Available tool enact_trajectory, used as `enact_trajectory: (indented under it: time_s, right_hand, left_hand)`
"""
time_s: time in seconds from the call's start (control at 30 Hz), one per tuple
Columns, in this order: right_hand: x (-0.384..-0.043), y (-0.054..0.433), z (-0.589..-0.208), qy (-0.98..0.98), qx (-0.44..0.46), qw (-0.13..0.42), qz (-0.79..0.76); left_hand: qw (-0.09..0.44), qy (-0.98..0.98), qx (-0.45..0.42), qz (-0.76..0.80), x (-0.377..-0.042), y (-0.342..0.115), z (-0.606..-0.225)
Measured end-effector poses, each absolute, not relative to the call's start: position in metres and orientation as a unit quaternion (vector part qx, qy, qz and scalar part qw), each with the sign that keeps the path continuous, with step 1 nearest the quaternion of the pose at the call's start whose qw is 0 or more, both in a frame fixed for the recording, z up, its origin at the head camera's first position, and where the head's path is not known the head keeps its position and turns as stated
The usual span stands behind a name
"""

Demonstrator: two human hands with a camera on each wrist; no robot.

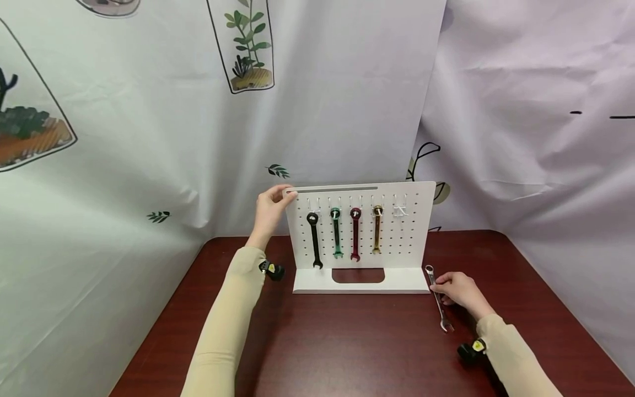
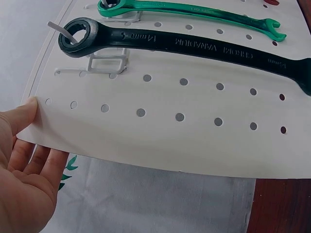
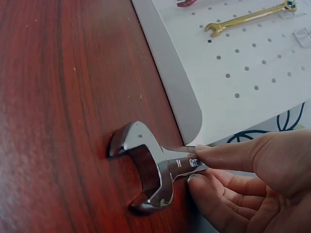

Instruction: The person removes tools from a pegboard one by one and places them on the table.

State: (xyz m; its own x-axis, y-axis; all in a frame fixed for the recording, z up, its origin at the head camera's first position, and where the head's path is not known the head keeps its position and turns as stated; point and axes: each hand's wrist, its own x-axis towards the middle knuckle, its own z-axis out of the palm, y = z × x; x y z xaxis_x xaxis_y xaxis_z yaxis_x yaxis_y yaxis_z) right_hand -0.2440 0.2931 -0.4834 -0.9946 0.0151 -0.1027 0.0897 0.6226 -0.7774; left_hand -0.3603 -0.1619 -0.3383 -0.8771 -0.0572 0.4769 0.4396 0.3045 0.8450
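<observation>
A white pegboard stands upright on the table. My left hand grips its upper left corner, thumb in front and fingers behind, as the left wrist view shows. At the board's right foot, my right hand pinches the shank of a silver combination wrench between thumb and fingers. The wrench's open end is close to the tabletop. From hooks on the board hang a black wrench, a green wrench, a red wrench and a gold wrench. The rightmost hook holds no wrench.
The dark red wooden table extends in front of the board and to both sides. A white patterned curtain hangs close behind. The board's flat base has a rounded cutout at its middle.
</observation>
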Motion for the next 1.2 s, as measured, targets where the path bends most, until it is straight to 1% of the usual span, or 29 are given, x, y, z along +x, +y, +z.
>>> enact_trajectory:
  time_s: [0.9, 1.1, 1.2]
  right_hand:
    - [-0.2453, 0.2879, -0.481, 0.902, 0.029, 0.05, -0.429]
    - [-0.2459, 0.2901, -0.4787, 0.904, 0.018, 0.052, -0.423]
    - [-0.2463, 0.2905, -0.475, 0.902, 0.008, 0.043, -0.429]
  left_hand:
    - [0.216, -0.78, -0.123, -0.574, -0.3593, -0.1634, -0.3389]
    - [0.215, -0.774, -0.127, -0.582, -0.3594, -0.1633, -0.3388]
    - [0.214, -0.774, -0.127, -0.583, -0.3588, -0.163, -0.3385]
